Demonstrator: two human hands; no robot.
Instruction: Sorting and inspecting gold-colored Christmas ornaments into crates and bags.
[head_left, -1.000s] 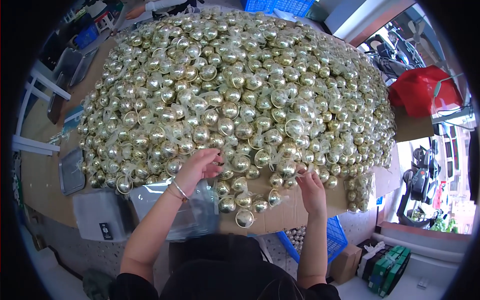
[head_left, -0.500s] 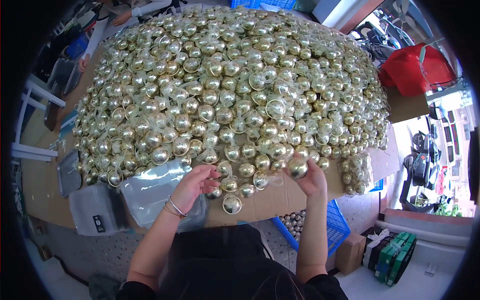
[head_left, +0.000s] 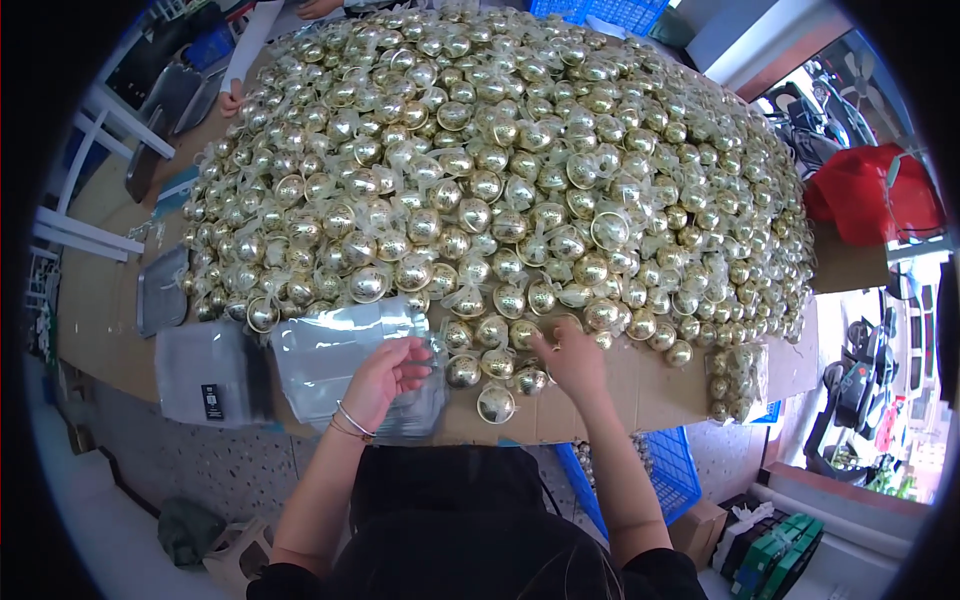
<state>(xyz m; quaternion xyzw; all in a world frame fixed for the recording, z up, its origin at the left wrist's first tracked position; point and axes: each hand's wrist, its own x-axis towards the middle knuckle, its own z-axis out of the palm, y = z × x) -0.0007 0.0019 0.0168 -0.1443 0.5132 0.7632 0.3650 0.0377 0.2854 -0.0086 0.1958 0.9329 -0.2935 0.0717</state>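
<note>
A clear bag lies on the near edge of the cardboard, just under the heap of gold baubles. The left hand rests on the bag, fingers curled loosely over its edge. The right hand reaches into the heap's front row, fingers closed around a bauble. A blue crate sits below the table edge.
</note>
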